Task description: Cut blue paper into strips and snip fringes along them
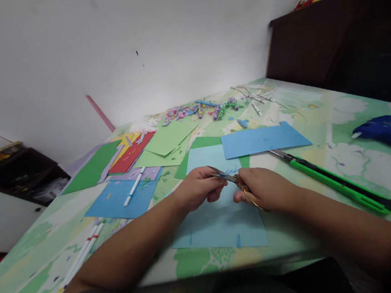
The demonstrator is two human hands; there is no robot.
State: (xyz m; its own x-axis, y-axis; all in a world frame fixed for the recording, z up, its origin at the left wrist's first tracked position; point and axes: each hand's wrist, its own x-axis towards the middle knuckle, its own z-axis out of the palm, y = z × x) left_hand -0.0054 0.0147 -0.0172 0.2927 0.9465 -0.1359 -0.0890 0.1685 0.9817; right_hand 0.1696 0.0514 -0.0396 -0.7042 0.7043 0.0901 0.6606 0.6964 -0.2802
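Observation:
My right hand [263, 188] grips scissors [230, 177] with gold-coloured handle loops, their blades pointing left towards my left hand [201, 188]. The fingers of my left hand are pinched together at the blades; what they hold is mostly hidden. Small blue paper slivers [232, 171] show beside the blades. Below both hands lies a light blue paper sheet [222, 228] with a few darker blue bits on it. A brighter blue paper piece [264, 140] lies behind my right hand, partly over the blade of a green utility knife [343, 183].
A blue glue gun [385, 131] lies at the right. Green paper [92, 169], red paper [133, 152] and blue paper [118, 199] spread over the left side, with a white marker-like stick [134, 187]. Rolled paper coils [221, 111] and scraps lie near the wall.

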